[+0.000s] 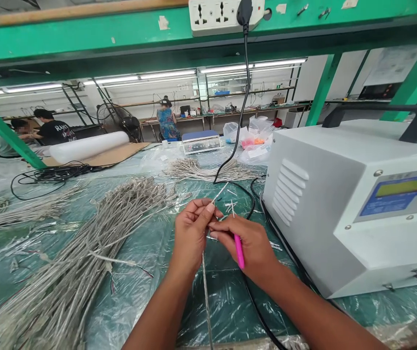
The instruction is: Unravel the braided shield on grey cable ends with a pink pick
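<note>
A thin silvery cable (206,296) hangs over the green bench (148,291), its end pinched in the left hand (194,226); the right hand (255,239), close against it, grips a pink-handled tool (239,252) — this end looks partway worked; a cable bundle (95,238) lies leftward — finished or not, I cannot tell; a boxy grey machine (312,209) stands right.

- The head camera looks forward and down from the person's head across the film-covered workbench (146,257).
- It sits near the left hand (193,226) and right hand (255,241), facing the far fluorescent tubes (168,75).
</note>
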`<action>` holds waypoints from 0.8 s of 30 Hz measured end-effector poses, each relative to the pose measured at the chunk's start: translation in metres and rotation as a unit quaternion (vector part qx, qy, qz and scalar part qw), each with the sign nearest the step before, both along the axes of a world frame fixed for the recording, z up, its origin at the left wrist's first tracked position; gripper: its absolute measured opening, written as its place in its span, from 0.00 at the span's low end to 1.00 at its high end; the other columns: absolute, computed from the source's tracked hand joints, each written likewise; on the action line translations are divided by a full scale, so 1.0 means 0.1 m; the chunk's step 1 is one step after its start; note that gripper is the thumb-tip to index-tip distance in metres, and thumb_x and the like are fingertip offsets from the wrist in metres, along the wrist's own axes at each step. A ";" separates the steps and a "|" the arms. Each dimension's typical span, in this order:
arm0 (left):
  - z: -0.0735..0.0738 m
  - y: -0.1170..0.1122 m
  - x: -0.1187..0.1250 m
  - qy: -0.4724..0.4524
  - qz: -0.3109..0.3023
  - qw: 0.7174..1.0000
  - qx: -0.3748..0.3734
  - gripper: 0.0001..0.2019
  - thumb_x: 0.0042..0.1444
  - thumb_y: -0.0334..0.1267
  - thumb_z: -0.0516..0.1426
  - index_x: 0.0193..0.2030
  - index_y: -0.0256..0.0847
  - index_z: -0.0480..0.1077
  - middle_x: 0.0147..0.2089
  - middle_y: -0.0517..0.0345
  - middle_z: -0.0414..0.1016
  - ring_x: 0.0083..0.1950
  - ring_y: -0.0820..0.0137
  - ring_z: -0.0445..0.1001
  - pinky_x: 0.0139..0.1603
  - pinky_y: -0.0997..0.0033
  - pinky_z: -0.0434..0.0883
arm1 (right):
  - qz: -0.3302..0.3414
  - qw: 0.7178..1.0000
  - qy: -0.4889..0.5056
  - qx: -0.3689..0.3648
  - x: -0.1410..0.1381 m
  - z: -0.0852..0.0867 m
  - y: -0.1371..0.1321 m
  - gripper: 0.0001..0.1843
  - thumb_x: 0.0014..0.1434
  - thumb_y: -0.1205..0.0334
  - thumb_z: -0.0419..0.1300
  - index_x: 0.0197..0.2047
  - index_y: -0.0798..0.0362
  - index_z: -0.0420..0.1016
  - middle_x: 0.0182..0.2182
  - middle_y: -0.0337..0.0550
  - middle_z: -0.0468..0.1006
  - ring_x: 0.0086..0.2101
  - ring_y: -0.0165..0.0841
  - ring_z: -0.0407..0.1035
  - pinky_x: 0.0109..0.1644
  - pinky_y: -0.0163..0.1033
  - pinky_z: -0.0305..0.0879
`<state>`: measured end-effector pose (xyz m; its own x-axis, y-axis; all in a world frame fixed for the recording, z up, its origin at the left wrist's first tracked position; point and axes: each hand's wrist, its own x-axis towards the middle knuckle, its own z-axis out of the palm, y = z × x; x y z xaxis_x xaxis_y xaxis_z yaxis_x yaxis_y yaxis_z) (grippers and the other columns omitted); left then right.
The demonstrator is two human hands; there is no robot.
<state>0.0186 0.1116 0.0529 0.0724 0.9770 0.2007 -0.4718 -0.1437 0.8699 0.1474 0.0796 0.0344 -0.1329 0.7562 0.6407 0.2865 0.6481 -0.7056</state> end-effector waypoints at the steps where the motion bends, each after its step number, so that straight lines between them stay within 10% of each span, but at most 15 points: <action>1: 0.00 0.00 0.00 0.002 0.004 1.000 -0.001 0.09 0.53 0.36 0.65 0.38 0.36 0.72 0.28 0.57 0.77 0.24 0.77 0.68 0.27 0.78 0.65 | -0.002 1.000 0.000 -0.014 0.00 0.00 -0.01 0.05 0.63 0.62 0.60 0.41 0.47 0.78 0.35 0.40 0.81 0.35 0.32 0.76 0.43 0.37 0.70; 9: 0.01 0.05 -0.06 -0.001 0.063 0.998 0.003 0.09 0.52 0.36 0.65 0.37 0.37 0.71 0.30 0.57 0.79 0.20 0.81 0.60 0.22 0.79 0.59 | 0.029 0.991 -0.015 -0.131 -0.01 0.05 -0.04 0.07 0.64 0.60 0.58 0.34 0.50 0.72 0.24 0.36 0.77 0.25 0.31 0.73 0.31 0.34 0.67; 15: 0.04 0.07 -0.09 0.015 0.070 0.997 0.004 0.10 0.52 0.38 0.65 0.37 0.37 0.70 0.35 0.53 0.81 0.15 0.85 0.53 0.19 0.78 0.53 | -0.074 0.982 0.055 -0.164 0.05 -0.02 0.04 0.22 0.68 0.48 0.50 0.29 0.52 0.74 0.20 0.39 0.75 0.21 0.32 0.72 0.27 0.36 0.67; 24: 0.03 -0.01 -0.02 0.086 0.008 0.996 0.003 0.08 0.55 0.39 0.63 0.37 0.37 0.74 0.28 0.57 0.78 0.15 0.83 0.51 0.19 0.76 0.50 | -0.173 0.974 0.128 -0.071 0.11 0.09 0.02 0.17 0.64 0.53 0.58 0.54 0.47 0.75 0.52 0.46 0.79 0.51 0.42 0.73 0.58 0.48 0.67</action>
